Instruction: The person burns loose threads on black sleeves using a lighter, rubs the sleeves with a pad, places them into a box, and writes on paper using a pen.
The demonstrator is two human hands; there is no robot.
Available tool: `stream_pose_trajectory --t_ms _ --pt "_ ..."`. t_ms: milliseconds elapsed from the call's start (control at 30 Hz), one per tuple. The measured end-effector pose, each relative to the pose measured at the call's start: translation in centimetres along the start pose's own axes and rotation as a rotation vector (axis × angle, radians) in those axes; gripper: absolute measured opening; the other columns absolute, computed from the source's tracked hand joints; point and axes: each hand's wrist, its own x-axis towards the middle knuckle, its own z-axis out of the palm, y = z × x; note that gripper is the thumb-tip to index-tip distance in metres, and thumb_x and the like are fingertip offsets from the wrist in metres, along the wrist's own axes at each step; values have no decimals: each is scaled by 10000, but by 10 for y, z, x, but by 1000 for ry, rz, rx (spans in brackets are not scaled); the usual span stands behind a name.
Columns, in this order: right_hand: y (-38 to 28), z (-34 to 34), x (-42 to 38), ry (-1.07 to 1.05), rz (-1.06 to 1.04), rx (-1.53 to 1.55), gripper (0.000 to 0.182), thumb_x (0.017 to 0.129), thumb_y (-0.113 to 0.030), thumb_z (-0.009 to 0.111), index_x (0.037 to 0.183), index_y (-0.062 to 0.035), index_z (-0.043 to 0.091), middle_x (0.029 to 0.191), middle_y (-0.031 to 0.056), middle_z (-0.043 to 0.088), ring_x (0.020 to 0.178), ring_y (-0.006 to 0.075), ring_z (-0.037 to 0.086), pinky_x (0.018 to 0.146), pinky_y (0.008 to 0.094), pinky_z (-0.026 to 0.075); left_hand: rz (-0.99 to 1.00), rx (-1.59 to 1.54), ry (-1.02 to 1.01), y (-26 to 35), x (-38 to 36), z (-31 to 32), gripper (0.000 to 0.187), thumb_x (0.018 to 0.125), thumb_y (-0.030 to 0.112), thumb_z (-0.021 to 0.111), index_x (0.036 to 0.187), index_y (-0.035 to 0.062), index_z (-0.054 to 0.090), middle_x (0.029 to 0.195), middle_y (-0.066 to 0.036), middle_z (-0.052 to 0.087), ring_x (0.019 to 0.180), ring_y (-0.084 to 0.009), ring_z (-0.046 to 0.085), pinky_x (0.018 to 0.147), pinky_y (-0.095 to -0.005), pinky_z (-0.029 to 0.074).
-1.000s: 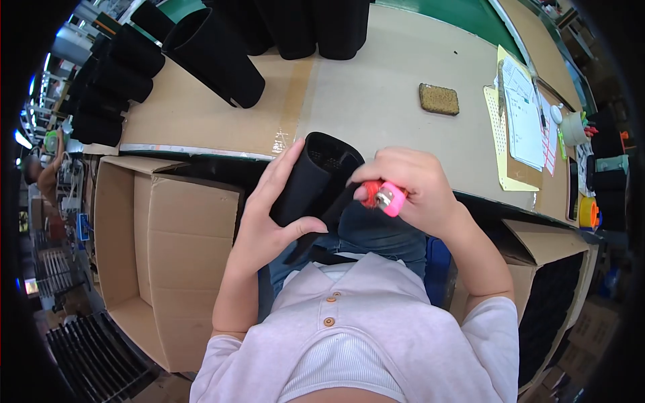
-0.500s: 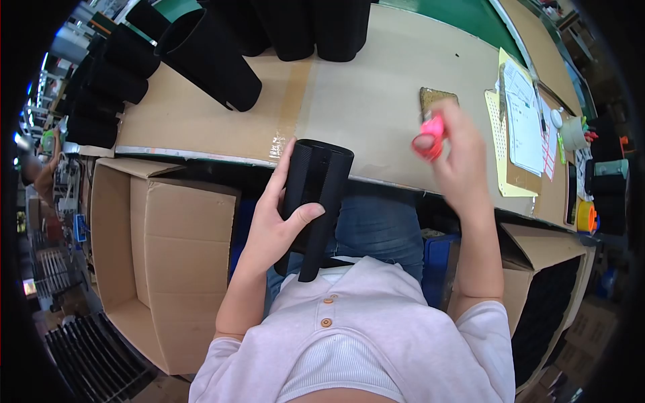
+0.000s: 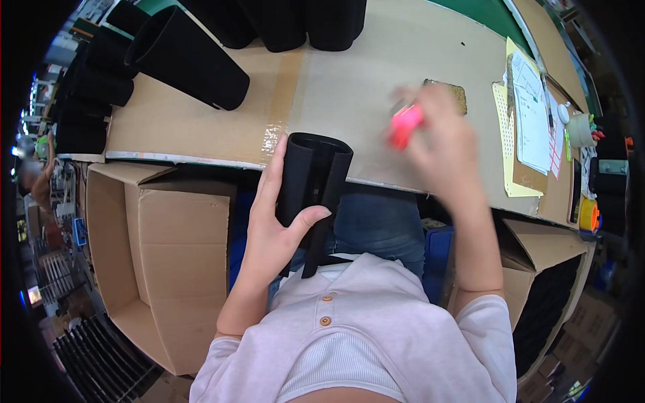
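- The left hand point(image 3: 274, 218) grips a black tube point(image 3: 301, 178) around its side, fingers along the left wall and thumb bent across the front.
- The tube stands nearly upright over the person's lap, at the near edge of the surface point(image 3: 376, 80), its open top facing up; a lengthwise gap now shows down its front, where half a second ago a strip lay flat.
- The right hand point(image 3: 443, 131) is closed around a pink-and-red tool point(image 3: 406, 122); both are blurred, so the exact finger hold cannot be told.
- Compared with the previous frame, the tool has moved left, away from the brown block point(image 3: 459, 99) and closer to the tube. The right hand still hides part of the block; whether they touch cannot be told.
- Another black tube point(image 3: 195, 64) leans at a slant on the left part of the surface, with more upright tubes point(image 3: 330, 27) at the back.
- Papers point(image 3: 531, 141) lie on the right of the surface, with handwriting and a printed grid too small to read.
- White marks point(image 3: 273, 138) on the tape strip point(image 3: 289, 84) look like printed characters, but are not legible.
- No brand name can be read.
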Motion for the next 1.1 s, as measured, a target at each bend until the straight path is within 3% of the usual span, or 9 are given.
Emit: stream_pose_trajectory --t_ms 67,167,300,400,467,533,700,800,1100 --pt "38 -7 23 67 198 -156 389 865 -177 614 1247 -111 591 1259 106 524 894 268 612 768 327 479 14 -35 -6 -4 0 -2 869 739 133 729 1475 44 276 1482 -174 347 1327 -340 387 1087 -411 317" --pt "78 -7 31 -17 196 -108 325 879 -189 616 1174 -57 581 1316 111 506 985 289 594 833 371 470 33 -67 -8 -7 4 -6 869 745 158 731 1475 44 274 1484 -174 345 1327 -344 387 1090 -420 314" --pt "55 -17 27 -31 381 -84 269 854 -145 637 1098 -48 580 960 105 664 828 257 615 753 321 472 74 -49 -27 -10 4 -10 865 753 177 721 1478 47 269 1484 -184 341 1325 -347 387 1091 -420 305" --pt "42 -19 20 -10 346 -76 268 799 -92 659 1060 -62 605 957 99 660 818 236 611 739 303 467 68 -71 -35 -8 5 -11 865 754 171 720 1480 47 267 1484 -184 341 1324 -348 388 1090 -415 304" --pt "12 -14 15 39 -5 361 286 736 -37 665 1018 -66 626 918 76 657 798 213 607 713 279 458 69 -92 -48 -8 6 -9 865 755 165 719 1481 47 264 1484 -185 340 1323 -349 388 1088 -409 303" --pt "-48 -2 10 -106 -278 178 284 690 -6 666 965 -76 649 863 42 639 771 194 594 690 265 446 47 -89 -62 -7 4 -6 867 755 167 721 1481 47 263 1484 -185 341 1322 -349 389 1087 -408 303" --pt "-10 -5 40 74 -66 33 244 683 -4 662 914 -83 657 831 9 613 730 178 576 672 271 438 41 -113 -11 -6 3 -8 876 754 177 729 1482 47 259 1481 -184 344 1317 -348 392 1083 -403 305" --pt "-46 -7 18 -95 -280 146 271 705 2 646 958 -95 653 888 25 632 739 180 587 689 284 446 60 -85 -36 -9 4 -6 883 752 184 735 1483 48 257 1478 -184 348 1311 -344 397 1079 -401 310" --pt "22 6 27 108 34 -189 396 714 -16 653 1092 -133 661 956 43 626 768 199 583 682 304 447 77 -132 -64 -19 3 -12 919 729 214 758 1484 55 259 1471 -183 354 1294 -343 415 1080 -401 306"
